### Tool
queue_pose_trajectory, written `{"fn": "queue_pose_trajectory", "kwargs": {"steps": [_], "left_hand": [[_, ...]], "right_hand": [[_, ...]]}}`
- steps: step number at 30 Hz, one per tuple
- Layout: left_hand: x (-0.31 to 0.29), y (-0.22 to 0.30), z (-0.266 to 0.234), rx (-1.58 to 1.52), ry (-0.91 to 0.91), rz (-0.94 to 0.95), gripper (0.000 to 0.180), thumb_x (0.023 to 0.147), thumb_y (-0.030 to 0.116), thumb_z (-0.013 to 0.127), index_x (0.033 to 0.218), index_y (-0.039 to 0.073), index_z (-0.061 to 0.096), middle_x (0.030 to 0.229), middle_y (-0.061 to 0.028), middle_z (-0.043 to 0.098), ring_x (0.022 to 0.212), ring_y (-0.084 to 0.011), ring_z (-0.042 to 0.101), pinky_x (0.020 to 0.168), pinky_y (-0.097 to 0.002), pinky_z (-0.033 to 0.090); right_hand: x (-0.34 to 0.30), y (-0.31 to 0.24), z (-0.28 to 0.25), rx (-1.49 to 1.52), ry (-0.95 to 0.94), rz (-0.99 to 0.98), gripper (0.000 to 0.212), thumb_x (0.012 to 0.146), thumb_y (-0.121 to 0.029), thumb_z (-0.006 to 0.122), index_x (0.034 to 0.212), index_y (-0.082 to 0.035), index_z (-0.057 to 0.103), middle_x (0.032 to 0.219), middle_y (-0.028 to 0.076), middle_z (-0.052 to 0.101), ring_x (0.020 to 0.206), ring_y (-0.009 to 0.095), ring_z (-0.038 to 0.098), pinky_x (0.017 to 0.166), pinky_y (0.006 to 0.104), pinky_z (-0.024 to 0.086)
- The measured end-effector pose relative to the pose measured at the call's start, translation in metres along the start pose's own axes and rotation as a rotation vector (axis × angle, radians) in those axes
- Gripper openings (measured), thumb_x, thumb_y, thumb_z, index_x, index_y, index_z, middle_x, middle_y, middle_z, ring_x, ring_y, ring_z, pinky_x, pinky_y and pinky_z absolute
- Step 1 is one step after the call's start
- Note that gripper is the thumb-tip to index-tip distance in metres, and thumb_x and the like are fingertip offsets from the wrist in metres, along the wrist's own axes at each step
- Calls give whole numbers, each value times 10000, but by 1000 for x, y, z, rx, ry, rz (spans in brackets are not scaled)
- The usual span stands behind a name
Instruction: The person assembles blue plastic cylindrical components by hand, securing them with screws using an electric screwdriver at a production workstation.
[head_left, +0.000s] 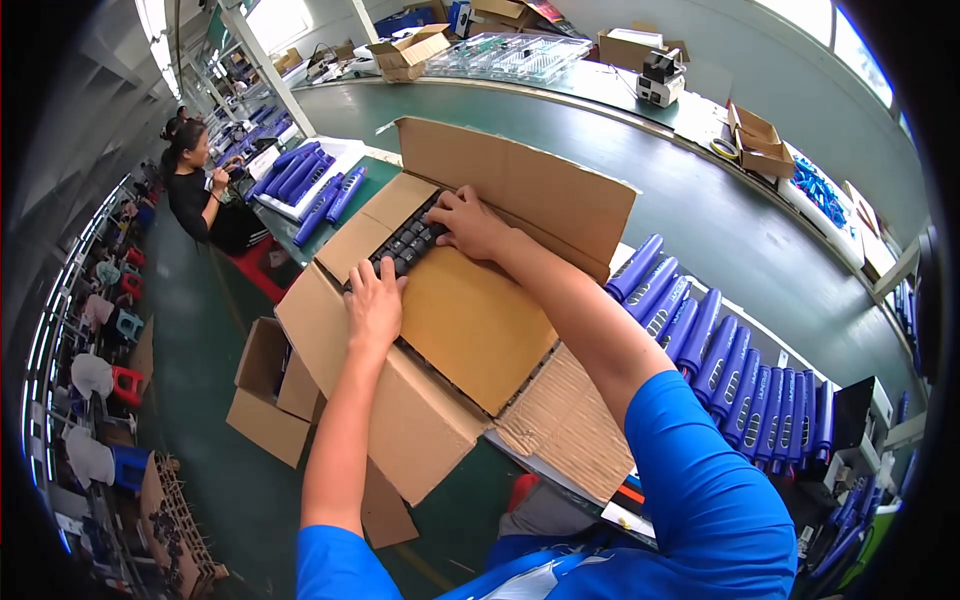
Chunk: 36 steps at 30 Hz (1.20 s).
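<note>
Black parts (408,243) lie in a row inside the open carton (425,425), along its left side as viewed, next to a flat brown sheet (475,325) that covers most of the rest of the carton. Left hand (374,305): at the near end of the row, fingers part-spread and bent, tips on the parts. Right hand (470,225): at the far end, fingers curled down over the parts, palm low. Whether either hand pinches a part or only presses on it, cannot tell; undersides of the fingers hidden. Carton flaps stand folded outward, the far one raised. Right of the carton: a long row of blue tubes (735,375), side by side. Beyond the carton, to its left: more tubes, and a seated person (195,195) in black. Lower left of the carton: a smaller box (268,425), open. Well beyond the carton: clear trays (510,57) on a bench.
</note>
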<state>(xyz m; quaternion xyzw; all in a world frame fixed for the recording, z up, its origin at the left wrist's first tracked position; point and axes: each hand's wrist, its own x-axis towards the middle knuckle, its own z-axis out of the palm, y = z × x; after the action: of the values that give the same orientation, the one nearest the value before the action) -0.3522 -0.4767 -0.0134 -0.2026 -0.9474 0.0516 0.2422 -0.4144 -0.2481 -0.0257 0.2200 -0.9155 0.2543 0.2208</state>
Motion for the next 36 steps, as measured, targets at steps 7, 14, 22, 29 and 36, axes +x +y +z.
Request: {"fn": "queue_pose_trajectory", "kwargs": {"steps": [7, 14, 22, 29, 36], "left_hand": [[-3, -7, 3, -24, 0, 39, 320, 947, 294, 631, 1112, 52, 501, 1073, -134, 520, 1041, -333, 548, 738, -486, 546], [-7, -4, -3, -131, -84, 145, 376, 940, 238, 635, 1253, 54, 539, 1094, -146, 567, 1046, -345, 553, 837, -503, 490], [-2, 3, -9, -246, -34, 293, 339, 915, 229, 670, 1183, 46, 571, 1050, -153, 563, 978, -353, 567, 806, -453, 514], [-4, 30, -29, -368, -113, 615, 330, 935, 258, 644, 1170, 41, 562, 1042, -147, 577, 1026, -346, 587, 810, -439, 538], [-25, 85, -73, -384, -89, 935, 387, 918, 231, 666, 1243, 53, 554, 1006, -143, 583, 961, -324, 616, 769, -404, 558]], "right_hand": [[7, -6, -14, -30, -256, -59, 402, 797, -171, 777, 1170, -187, 628, 1246, 59, 550, 1193, 389, 454, 1026, 483, 442], [-18, -15, -17, -10, -197, -56, 332, 834, -231, 749, 1152, -191, 662, 1191, 74, 574, 1158, 377, 486, 1026, 475, 428], [-84, -64, -51, -268, -176, -43, 234, 898, -272, 672, 1081, -127, 654, 1076, 114, 580, 1030, 323, 560, 851, 432, 498], [-146, -89, -72, -380, -131, 130, 255, 920, -316, 647, 1032, -88, 623, 1010, 98, 588, 992, 276, 578, 807, 403, 505], [-235, -108, -114, -568, 6, 18, 291, 917, -330, 633, 903, -47, 566, 755, 86, 590, 615, 229, 673, 479, 341, 493]]}}
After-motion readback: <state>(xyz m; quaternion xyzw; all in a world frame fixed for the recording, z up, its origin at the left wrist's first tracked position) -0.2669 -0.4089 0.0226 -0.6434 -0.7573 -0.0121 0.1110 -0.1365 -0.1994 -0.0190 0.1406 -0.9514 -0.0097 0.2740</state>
